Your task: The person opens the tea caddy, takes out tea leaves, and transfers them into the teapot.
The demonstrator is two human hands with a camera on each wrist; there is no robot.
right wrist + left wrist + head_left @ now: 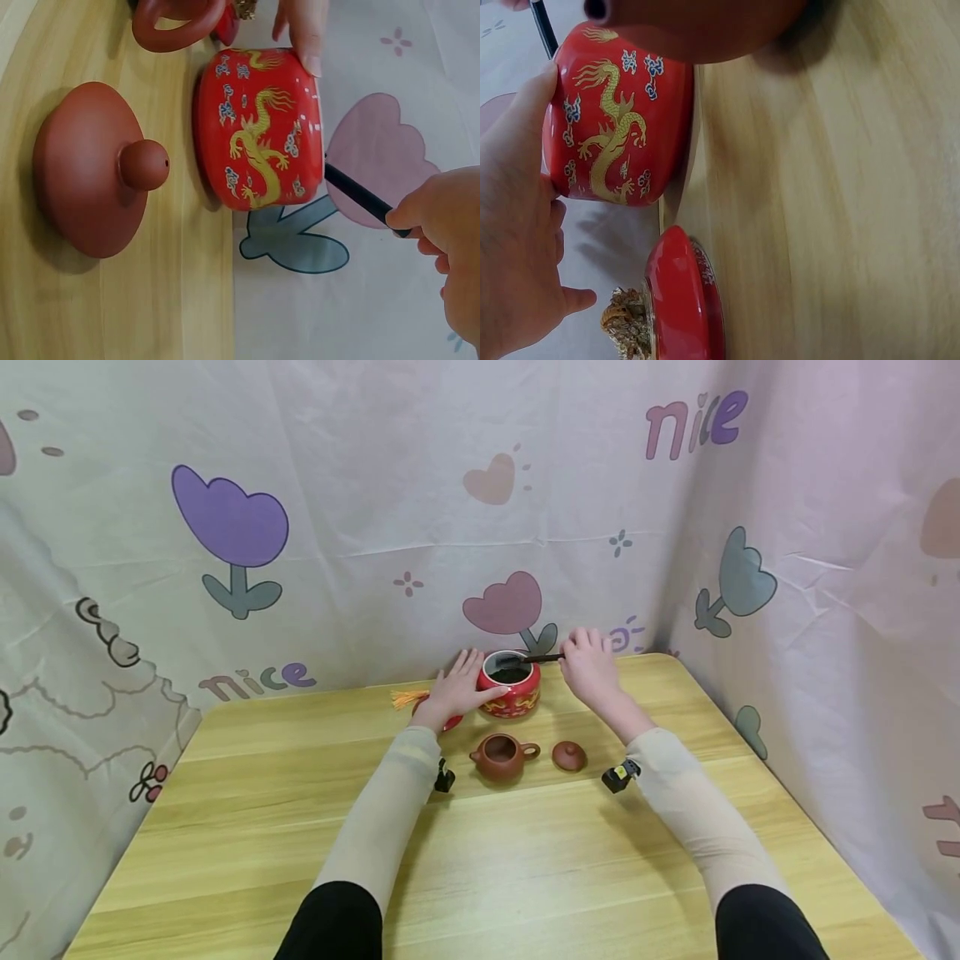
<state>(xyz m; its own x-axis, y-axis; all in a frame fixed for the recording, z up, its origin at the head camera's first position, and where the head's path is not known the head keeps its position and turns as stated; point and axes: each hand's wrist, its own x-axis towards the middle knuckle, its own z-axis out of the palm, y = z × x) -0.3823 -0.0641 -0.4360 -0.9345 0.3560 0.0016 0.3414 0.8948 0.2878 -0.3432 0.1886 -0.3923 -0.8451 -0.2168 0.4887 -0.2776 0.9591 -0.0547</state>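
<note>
The red jar [510, 702] stands upright at the back of the bench [300, 827], with dark contents visible inside. The left hand [455, 692], fingers spread, touches the jar's left side, thumb at the front near the rim. The right hand [588, 667] pinches a black-handled tool [543, 657], its far end inside the jar. The red lid [452, 722] lies left of the jar; the brown teapot [500, 768] stands in front, its brown lid [569, 757] resting separately to the right
</note>
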